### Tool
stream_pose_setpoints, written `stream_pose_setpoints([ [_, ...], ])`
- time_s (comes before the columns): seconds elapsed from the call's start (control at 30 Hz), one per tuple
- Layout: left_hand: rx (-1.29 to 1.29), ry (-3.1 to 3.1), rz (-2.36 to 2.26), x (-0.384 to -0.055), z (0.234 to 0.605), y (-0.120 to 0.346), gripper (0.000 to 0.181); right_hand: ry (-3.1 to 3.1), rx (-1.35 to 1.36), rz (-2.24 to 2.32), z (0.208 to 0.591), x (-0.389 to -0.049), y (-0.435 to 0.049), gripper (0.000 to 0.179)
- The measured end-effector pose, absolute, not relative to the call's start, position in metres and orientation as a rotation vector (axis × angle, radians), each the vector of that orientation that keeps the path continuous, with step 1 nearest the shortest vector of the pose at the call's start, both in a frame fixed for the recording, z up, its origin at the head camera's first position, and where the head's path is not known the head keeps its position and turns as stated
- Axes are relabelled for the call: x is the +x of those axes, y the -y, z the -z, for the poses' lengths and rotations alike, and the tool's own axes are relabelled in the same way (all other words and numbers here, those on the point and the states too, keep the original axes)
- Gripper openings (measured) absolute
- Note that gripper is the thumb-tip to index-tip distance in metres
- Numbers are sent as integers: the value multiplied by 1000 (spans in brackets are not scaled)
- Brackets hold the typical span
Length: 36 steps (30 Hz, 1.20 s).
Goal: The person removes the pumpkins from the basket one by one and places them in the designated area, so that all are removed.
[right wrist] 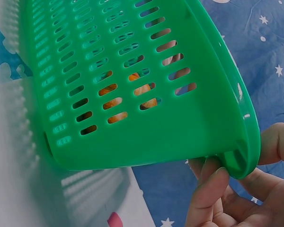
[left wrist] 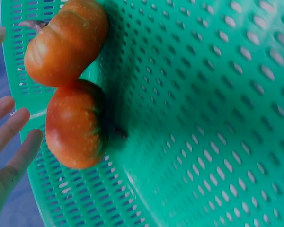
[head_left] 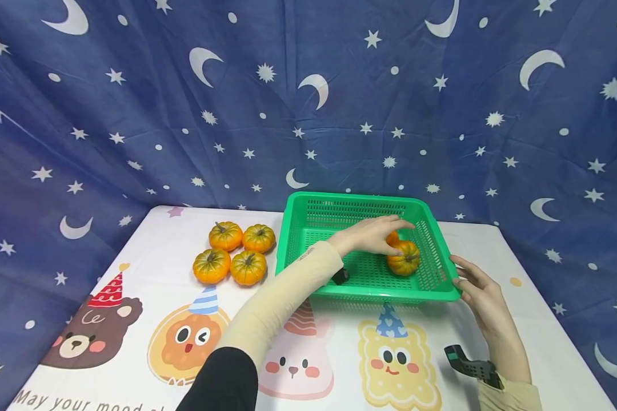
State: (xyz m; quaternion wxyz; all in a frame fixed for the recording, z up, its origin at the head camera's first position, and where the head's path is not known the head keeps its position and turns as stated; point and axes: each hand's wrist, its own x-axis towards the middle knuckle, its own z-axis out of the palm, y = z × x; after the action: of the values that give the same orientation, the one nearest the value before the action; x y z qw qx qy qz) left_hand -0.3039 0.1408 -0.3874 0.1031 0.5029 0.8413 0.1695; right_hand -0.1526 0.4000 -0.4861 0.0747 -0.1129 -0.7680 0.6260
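Inside a green plastic basket (head_left: 380, 294), two small orange pumpkins lie touching; the nearer pumpkin (head_left: 404, 262) shows its ribbed top and stem, and the farther pumpkin (head_left: 392, 238) is mostly covered by my left hand (head_left: 372, 234). That hand reaches over the basket with fingers spread and holds nothing. The left wrist view shows its fingertips apart from both pumpkins (left wrist: 75, 127). With my right hand (head_left: 485, 297) I pinch the basket's right rim near its front corner; in the right wrist view, fingers (right wrist: 210, 189) curl under the rim.
Left of the basket, several more small pumpkins (head_left: 249, 268) stand grouped on the white table cover (head_left: 175, 297) printed with cartoon figures. A blue curtain (head_left: 267, 114) with moons and stars hangs behind the table.
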Motion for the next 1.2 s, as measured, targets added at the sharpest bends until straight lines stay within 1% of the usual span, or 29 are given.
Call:
stream_pose_setpoints([
  [0.13, 1482, -2468, -506, -305, 390, -147, 68, 2304, -338, -1872, 501, -158, -409, 50],
  [0.3, 1471, -2458, -524, -307, 397, -156, 68, 2270, -260, -1942, 491, -153, -403, 51],
  [0.57, 1474, -2423, -491, -309, 402, -163, 69, 2292, -310, -1885, 503, -159, -409, 50],
  [0.67, 1482, -2409, -468, -309, 403, -165, 69, 2295, -315, -1883, 496, -156, -405, 50],
  [0.8, 1484, -2392, -462, -310, 404, -166, 70, 2337, -321, -1883, 471, -147, -390, 51],
  [0.9, 1494, -2385, -448, -311, 406, -166, 72, 2366, -335, -1863, 461, -144, -385, 53],
  [1.0, 1491, -2374, -422, -311, 407, -167, 74, 2354, -370, -1843, 471, -148, -391, 51],
  [1.2, 1534, -2393, -318, -310, 407, -167, 74, 2318, -358, -1852, 498, -159, -409, 50],
])
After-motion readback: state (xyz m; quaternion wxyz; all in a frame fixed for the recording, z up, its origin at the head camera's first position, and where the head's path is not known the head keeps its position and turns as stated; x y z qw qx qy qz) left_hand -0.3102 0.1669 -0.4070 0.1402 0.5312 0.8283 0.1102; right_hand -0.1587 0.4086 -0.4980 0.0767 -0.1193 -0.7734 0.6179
